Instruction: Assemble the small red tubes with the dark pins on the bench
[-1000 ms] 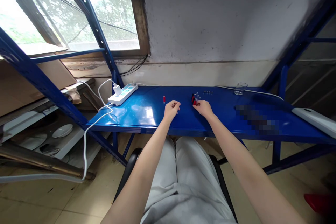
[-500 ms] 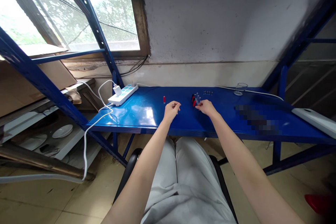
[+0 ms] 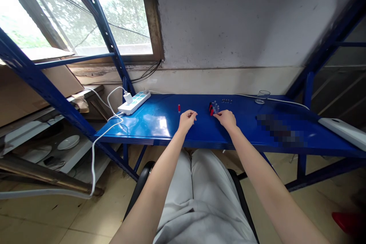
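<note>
My left hand hovers over the blue table with thumb and fingers pinched together; anything between them is too small to make out. Just beyond it stands a small red tube-like piece. My right hand is closed too, its fingertips against the near side of a cluster of small see-through tubes. Red and black pieces sit along the left of that cluster. Whether the right fingertips grip one of these parts is hidden. Several tiny metallic bits lie in a row behind the right hand.
A drinking glass stands at the back right, by a white cable. The power strip with a plug is at the left end. A pixelated dark object and a white flat object lie to the right.
My right hand has shifted very slightly, its fingertips still by the cluster of tubes. The left hand holds its pinch in nearly the same place.
</note>
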